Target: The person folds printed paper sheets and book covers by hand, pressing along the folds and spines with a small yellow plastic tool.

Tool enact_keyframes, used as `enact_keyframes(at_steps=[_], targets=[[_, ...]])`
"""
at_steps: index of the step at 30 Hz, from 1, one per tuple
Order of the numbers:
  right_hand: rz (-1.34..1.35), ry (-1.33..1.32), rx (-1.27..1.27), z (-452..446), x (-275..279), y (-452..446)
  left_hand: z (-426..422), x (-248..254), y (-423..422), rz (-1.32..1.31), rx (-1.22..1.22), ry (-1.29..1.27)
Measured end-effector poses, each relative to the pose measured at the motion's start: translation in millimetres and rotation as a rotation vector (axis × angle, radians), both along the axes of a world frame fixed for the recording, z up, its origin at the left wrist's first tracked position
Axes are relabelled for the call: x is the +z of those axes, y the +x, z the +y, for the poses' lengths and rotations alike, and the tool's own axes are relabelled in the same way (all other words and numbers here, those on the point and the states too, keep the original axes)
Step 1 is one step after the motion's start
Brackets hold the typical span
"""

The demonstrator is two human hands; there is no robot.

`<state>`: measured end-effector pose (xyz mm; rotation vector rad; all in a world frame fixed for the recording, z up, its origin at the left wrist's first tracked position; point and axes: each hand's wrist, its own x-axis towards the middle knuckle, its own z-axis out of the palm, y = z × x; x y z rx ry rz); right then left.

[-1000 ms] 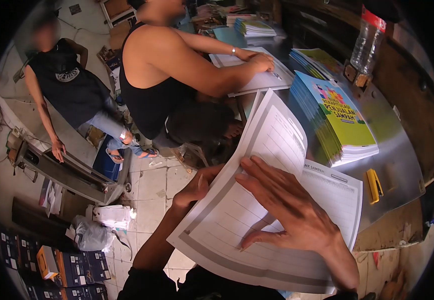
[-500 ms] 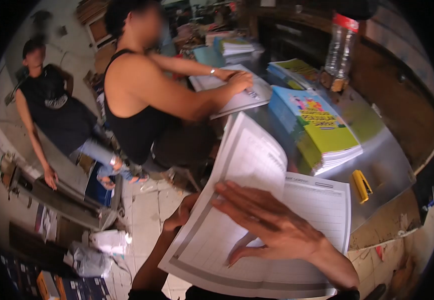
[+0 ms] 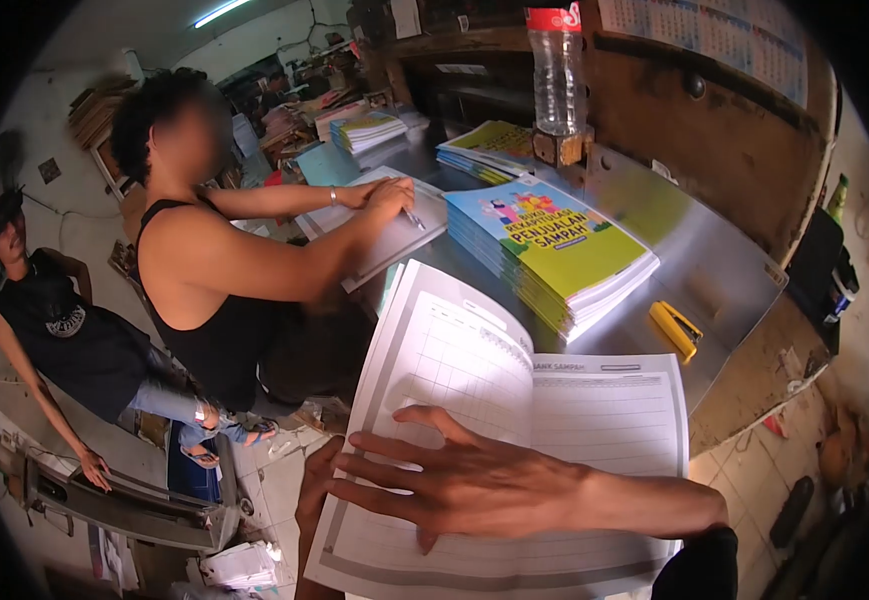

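Observation:
An open booklet [image 3: 594, 440] with printed table pages and grey borders lies spread in front of me, "BANK SAMPAH" showing at the top of its right page. At the booklet's left edge, my left hand [image 3: 317, 492] grips it from behind, its fingers mostly hidden by the pages. My right hand [image 3: 454, 475] rests across the left page, palm down with fingers spread, holding nothing. Just beyond stands a stack of booklets [image 3: 544, 255] with blue and green covers. A yellow stapler [image 3: 674, 332] sits to the right of that stack.
The metal-topped table [image 3: 724, 290] carries more booklet stacks [image 3: 369, 132] and a plastic bottle [image 3: 557, 85] on a wooden block. At the left, a seated person [image 3: 214, 250] leans over a large sheet [image 3: 394, 235], holding a pen. Another person [image 3: 74, 320] is farther left.
My right hand has moved left and flattened with fingers spread over the left page, which now lies lower. The view has shifted, so the table and people appear farther left.

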<state>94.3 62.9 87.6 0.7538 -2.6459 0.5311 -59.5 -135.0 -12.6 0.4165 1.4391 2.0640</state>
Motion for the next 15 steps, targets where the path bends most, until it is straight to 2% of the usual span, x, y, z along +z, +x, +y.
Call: enact_keyframes(at_steps=[1, 3, 4, 6, 7, 9, 10, 12, 13, 15], targets=[[-0.007, -0.008, 0.000, -1, 3, 0, 1, 1, -2, 0.002, 0.012, -0.005], [0.052, 0.017, -0.029, -2, 11, -3, -1, 13, -13, 0.137, -0.144, -0.004], [0.050, 0.005, -0.035, -2, 13, -7, 1, 21, -17, 0.275, -0.307, 0.000], [0.072, 0.061, 0.006, -3, 14, -13, 8, 44, 2, 0.350, -0.163, -0.101], [0.053, 0.034, -0.009, -4, 14, -14, 9, 48, 2, 0.383, -0.180, -0.058], [0.261, 0.159, -0.048, -3, 13, -14, 1, 36, -21, 0.355, -0.307, -0.103], [0.236, 0.140, -0.070, -3, 13, -11, -5, 38, -22, 0.323, -0.256, -0.204], [0.393, 0.179, -0.112, 0, 19, -4, -6, 26, -20, 0.220, -0.100, -0.136], [0.452, 0.159, -0.128, 5, 22, 5, -1, 29, -21, 0.183, -0.065, -0.195], [0.346, 0.105, -0.111, 24, 34, 31, 0, 21, -37, 0.187, -0.185, -0.244]])
